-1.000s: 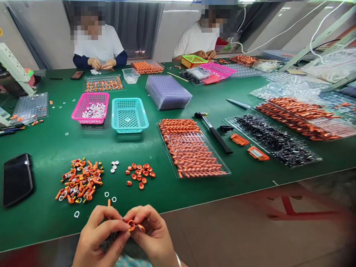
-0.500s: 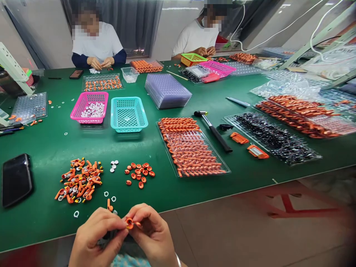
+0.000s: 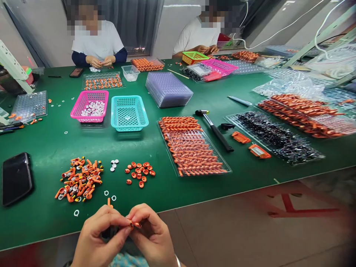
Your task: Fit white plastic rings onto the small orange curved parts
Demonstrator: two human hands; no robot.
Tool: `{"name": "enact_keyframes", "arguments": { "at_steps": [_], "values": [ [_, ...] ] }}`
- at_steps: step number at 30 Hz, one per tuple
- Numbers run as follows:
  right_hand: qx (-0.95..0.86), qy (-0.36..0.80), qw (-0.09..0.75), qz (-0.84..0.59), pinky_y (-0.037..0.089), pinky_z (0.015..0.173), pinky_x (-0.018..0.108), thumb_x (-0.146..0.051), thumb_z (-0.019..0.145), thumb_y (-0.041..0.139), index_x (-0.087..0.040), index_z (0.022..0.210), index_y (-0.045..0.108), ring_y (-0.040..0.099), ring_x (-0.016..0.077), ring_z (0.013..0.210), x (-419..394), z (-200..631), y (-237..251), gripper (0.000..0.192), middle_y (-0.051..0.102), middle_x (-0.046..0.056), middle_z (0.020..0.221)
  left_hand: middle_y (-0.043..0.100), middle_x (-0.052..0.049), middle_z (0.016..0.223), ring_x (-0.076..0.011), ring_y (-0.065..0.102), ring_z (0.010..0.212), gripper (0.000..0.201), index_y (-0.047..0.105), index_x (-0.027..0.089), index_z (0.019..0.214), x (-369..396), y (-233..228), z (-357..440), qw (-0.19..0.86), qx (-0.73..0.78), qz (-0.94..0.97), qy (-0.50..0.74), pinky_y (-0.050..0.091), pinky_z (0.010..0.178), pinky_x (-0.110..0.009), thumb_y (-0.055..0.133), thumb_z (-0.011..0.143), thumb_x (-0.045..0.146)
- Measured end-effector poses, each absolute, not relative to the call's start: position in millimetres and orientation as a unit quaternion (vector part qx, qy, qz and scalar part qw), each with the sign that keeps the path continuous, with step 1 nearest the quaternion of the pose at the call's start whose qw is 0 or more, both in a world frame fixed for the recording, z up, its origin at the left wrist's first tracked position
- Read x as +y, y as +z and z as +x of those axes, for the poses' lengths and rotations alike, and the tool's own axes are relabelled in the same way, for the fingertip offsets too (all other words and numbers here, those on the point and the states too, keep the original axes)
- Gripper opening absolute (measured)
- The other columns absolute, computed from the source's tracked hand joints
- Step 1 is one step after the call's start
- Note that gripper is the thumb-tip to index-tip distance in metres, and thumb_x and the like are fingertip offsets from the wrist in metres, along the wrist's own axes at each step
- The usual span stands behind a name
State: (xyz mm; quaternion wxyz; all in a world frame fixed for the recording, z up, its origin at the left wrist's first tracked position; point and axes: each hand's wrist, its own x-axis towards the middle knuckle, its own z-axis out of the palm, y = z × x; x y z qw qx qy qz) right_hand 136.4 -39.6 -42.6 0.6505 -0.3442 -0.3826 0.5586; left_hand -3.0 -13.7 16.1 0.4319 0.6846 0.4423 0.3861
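Workshop, green worktable [image 3: 44,144], parts trays [image 3: 218,155]

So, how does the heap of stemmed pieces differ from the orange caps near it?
The heap is piled up, its pieces overlapping; the caps lie loosely spread, mostly apart. Pieces in the heap have long stems, while the caps are small, round and stemless. The heap shows yellow and whitish bits among the orange; the caps show only orange with darker hollows. Both lie on the green table.

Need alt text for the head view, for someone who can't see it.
Left hand and right hand pinch small orange parts at a green table's near edge. Beyond are piled orange pieces, a pink basket, a turquoise basket and two people.
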Motion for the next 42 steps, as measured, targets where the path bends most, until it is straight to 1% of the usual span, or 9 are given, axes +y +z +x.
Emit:
{"name": "enact_keyframes", "arguments": {
  "at_steps": [6,12,16,20,24,27,31,37,42],
  "values": [
    [-0.405,0.54,0.648,-0.352,0.052,0.065,0.025,-0.015,0.081,0.072,-0.025,0.084,0.068,0.063,0.016,0.074,-41.7,137.2,-44.1,0.012,0.064,0.003,0.084,0.064,0.001,0.067,-0.0133,0.061,0.061,0.007,0.068,0.021,0.075,-17.3,11.5,-1.8,0.456,0.478,0.653,0.371,0.049,0.058,-0.02,0.068,0.082,0.02],
    [-0.462,0.491,0.639,-0.371,0.053,0.068,0.028,-0.011,0.082,0.07,-0.028,0.09,0.07,0.066,0.0183,0.076,-40.1,141.6,-41.3,0.019,0.067,0.003,0.084,0.06,0.002,0.07,-0.0119,0.059,0.061,0.004,0.07,0.023,0.083,-16.6,10.3,-1.4,0.476,0.486,0.619,0.393,0.05,0.059,-0.018,0.071,0.08,0.024],
    [-0.513,0.422,0.633,-0.396,0.049,0.06,0.024,-0.009,0.08,0.072,-0.028,0.088,0.071,0.061,0.015,0.067,-38.5,145.8,-39.0,0.02,0.063,0.001,0.076,0.07,-0.002,0.077,-0.0141,0.064,0.066,0.009,0.076,0.023,0.086,-11.0,10.5,-2.9,0.52,0.475,0.621,0.344,0.052,0.06,-0.018,0.07,0.081,0.027],
    [-0.552,0.391,0.62,-0.397,0.046,0.056,0.021,-0.009,0.08,0.071,-0.027,0.089,0.071,0.055,0.0123,0.062,-37.7,149.8,-39.4,0.02,0.056,-0.002,0.073,0.076,0.001,0.067,-0.0126,0.069,0.063,0.013,0.078,0.025,0.08,-8.5,14.9,-4.3,0.514,0.462,0.652,0.313,0.052,0.061,-0.015,0.067,0.082,0.019],
    [-0.567,0.464,0.567,-0.375,0.048,0.062,0.023,-0.012,0.085,0.066,-0.025,0.09,0.069,0.058,0.0132,0.068,-34.0,159.3,-35.8,0.015,0.06,0.0,0.077,0.077,0.004,0.07,-0.0108,0.071,0.063,0.02,0.078,0.026,0.082,-8.6,17.7,-5.9,0.444,0.437,0.7,0.349,0.053,0.063,-0.013,0.066,0.079,0.01],
    [-0.513,0.569,0.518,-0.381,0.049,0.067,0.025,-0.024,0.09,0.063,-0.022,0.088,0.067,0.06,0.0148,0.074,-30.7,168.1,-27.7,0.005,0.06,0.002,0.082,0.078,0.004,0.075,-0.0107,0.072,0.067,0.02,0.077,0.025,0.085,-9.3,16.2,-9.6,0.385,0.426,0.725,0.381,0.054,0.068,-0.013,0.069,0.077,0.008],
    [-0.451,0.679,0.466,-0.343,0.049,0.069,0.026,-0.04,0.087,0.066,-0.019,0.091,0.063,0.061,0.0144,0.072,-29.4,172.4,-16.4,0.021,0.062,0.002,0.082,0.077,0.003,0.079,-0.011,0.072,0.071,0.021,0.075,0.024,0.09,-10.1,14.6,-13.5,0.344,0.404,0.754,0.388,0.056,0.072,-0.015,0.068,0.08,0.008],
    [-0.466,0.647,0.456,-0.396,0.049,0.068,0.022,-0.027,0.082,0.07,-0.017,0.086,0.063,0.06,0.0125,0.072,-33.7,167.5,-16.4,0.013,0.064,0.002,0.08,0.076,-0.001,0.083,-0.0127,0.07,0.073,0.02,0.073,0.021,0.095,-10.2,13.9,-13.6,0.294,0.387,0.781,0.392,0.057,0.069,-0.017,0.064,0.083,0.008],
    [-0.471,0.63,0.467,-0.404,0.053,0.066,0.022,-0.014,0.076,0.071,-0.018,0.088,0.063,0.063,0.013,0.07,-37.6,162.7,-22.9,0.015,0.066,0.002,0.08,0.075,-0.003,0.085,-0.0134,0.069,0.073,0.021,0.07,0.019,0.099,-10.6,9.5,-13.2,0.242,0.373,0.804,0.395,0.058,0.067,-0.021,0.062,0.084,0.006]
  ]
}}
